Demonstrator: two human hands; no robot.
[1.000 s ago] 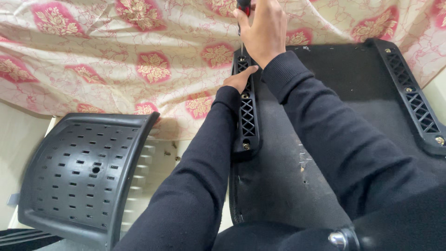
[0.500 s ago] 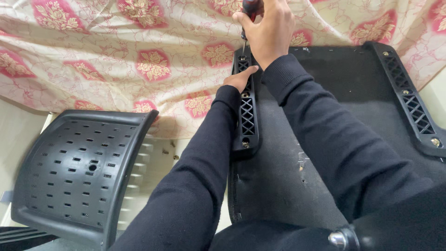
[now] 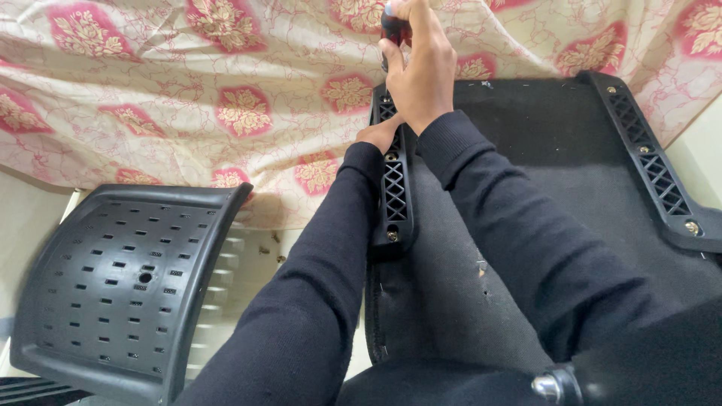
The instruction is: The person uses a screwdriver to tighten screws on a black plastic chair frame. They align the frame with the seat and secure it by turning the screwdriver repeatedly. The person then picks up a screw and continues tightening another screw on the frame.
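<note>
Black perforated chair back (image 3: 113,286) left of lattice bracket (image 3: 394,192); right hand (image 3: 421,71) grip around screwdriver (image 3: 392,26)

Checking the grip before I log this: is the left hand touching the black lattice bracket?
Touching. The head view shows the left hand pressed against the side of the lattice bracket, with no gap between them.

Both arms are wearing long black knit sleeves with ribbed cuffs, running from the frame's bottom toward upper centre, where the bare right hand (image 3: 421,71) and left hand (image 3: 380,137) are showing.
</note>
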